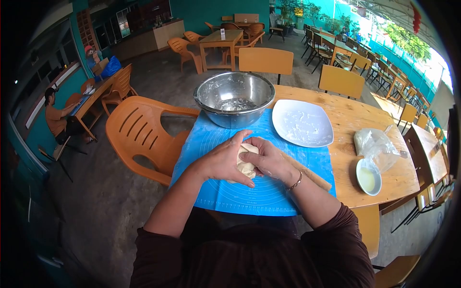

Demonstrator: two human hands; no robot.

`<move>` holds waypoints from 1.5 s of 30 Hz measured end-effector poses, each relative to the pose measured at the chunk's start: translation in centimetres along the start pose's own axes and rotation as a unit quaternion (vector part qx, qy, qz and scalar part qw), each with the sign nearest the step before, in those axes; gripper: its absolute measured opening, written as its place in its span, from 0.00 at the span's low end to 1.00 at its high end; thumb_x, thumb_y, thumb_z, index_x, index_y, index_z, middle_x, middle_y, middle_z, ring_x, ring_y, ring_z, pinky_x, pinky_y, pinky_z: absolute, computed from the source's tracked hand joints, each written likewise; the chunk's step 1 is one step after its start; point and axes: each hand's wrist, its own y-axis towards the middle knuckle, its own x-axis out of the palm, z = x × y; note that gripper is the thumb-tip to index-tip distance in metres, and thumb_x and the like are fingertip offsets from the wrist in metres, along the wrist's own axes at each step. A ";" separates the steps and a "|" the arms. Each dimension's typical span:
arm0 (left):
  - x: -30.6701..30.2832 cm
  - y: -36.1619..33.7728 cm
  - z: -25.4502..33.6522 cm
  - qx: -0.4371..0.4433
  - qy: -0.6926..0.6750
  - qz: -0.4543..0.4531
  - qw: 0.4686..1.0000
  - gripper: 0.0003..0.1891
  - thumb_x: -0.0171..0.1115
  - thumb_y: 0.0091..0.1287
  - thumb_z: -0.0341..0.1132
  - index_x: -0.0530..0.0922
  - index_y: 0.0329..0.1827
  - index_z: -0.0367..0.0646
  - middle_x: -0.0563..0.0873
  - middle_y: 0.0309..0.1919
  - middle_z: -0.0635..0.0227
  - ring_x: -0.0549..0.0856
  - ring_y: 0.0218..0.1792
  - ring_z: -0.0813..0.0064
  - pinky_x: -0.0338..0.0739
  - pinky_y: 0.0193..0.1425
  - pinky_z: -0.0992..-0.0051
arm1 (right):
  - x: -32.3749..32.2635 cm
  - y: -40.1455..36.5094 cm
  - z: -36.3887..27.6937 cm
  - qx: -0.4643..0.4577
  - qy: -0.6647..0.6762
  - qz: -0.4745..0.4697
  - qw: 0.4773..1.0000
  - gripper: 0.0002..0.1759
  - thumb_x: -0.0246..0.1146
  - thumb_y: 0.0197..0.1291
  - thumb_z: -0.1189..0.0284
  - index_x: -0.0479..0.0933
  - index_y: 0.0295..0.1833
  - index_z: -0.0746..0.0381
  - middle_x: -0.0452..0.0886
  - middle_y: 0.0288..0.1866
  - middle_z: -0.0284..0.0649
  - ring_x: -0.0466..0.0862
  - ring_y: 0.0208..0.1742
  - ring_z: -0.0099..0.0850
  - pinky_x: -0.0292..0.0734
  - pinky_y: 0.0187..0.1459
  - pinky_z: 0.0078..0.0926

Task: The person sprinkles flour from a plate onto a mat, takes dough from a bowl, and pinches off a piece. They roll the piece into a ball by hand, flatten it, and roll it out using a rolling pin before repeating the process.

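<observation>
A pale lump of dough [245,167] sits between my hands over the blue measuring mat [230,199]. Cupped around its left side is my left hand [221,161], thumb and fingers spread along the dough. My right hand [272,159] grips it from the right, the thumb pressing into its folded top. Whether the dough touches the mat is hidden by my hands. Partly covered by my right forearm, a wooden rolling pin [314,178] lies on the mat. Beyond my hands stands a steel mixing bowl [234,115] with flour residue inside.
A floury white square plate [302,124] lies right of the bowl. On the wooden table [348,185] are a clear plastic bag [377,149] and a small bowl of pale yellow liquid [368,180]. An orange chair [139,132] stands left. A person [56,117] sits at another table.
</observation>
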 end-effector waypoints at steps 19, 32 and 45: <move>-0.7 -1.8 2.9 -0.094 0.147 0.009 0.985 0.49 0.72 0.48 0.34 0.54 0.72 0.25 0.85 0.40 0.40 0.87 0.43 0.48 0.80 0.51 0.60 | -1.1 -0.5 -2.3 0.097 0.212 -0.098 0.967 0.25 0.55 0.71 0.55 0.73 0.54 0.70 0.83 0.39 0.47 0.86 0.29 0.30 0.82 0.22 0.20; -1.0 -2.2 2.4 -0.118 0.161 -0.100 0.975 0.42 0.75 0.49 0.44 0.67 0.62 0.25 0.85 0.33 0.43 0.87 0.38 0.50 0.80 0.47 0.62 | 0.5 -1.2 -1.1 0.062 -0.004 -0.127 0.990 0.11 0.64 0.63 0.70 0.75 0.42 0.68 0.82 0.31 0.41 0.84 0.25 0.23 0.79 0.19 0.17; -3.2 -3.8 -0.5 -0.156 -0.077 -0.109 0.979 0.19 0.66 0.61 0.43 0.84 0.46 0.36 0.87 0.34 0.57 0.86 0.36 0.68 0.77 0.44 0.69 | 0.7 -1.4 -1.8 -0.015 0.051 -0.017 0.998 0.04 0.62 0.56 0.78 0.73 0.33 0.61 0.79 0.21 0.36 0.76 0.16 0.18 0.65 0.14 0.13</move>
